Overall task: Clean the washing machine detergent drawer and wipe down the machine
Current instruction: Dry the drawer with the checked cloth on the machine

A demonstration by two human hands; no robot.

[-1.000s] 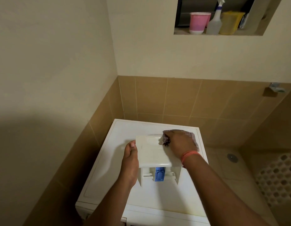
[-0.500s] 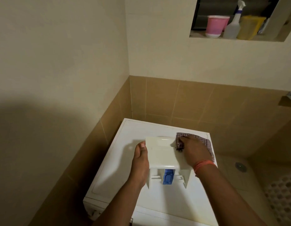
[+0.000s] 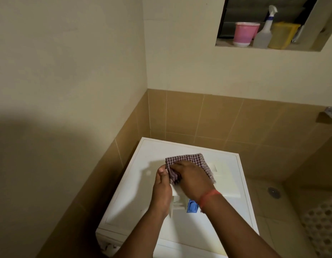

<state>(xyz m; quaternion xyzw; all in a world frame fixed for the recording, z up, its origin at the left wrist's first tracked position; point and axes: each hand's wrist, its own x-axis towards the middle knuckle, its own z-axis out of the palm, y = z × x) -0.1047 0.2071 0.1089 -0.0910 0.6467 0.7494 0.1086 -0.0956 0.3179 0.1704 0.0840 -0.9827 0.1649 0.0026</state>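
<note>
The detergent drawer (image 3: 224,183) lies on top of the washing machine (image 3: 142,198), its blue insert (image 3: 192,206) toward the near end, and the checked cloth (image 3: 187,164) that half a second ago was bunched at the drawer's far right corner has swept across to its left side. The right hand (image 3: 193,180) presses the cloth down with fingers curled into it, while the left hand (image 3: 161,190) grips the drawer's left edge to steady it. The wipe seems to be covering the drawer's face, with the machine itself probably left to do.
</note>
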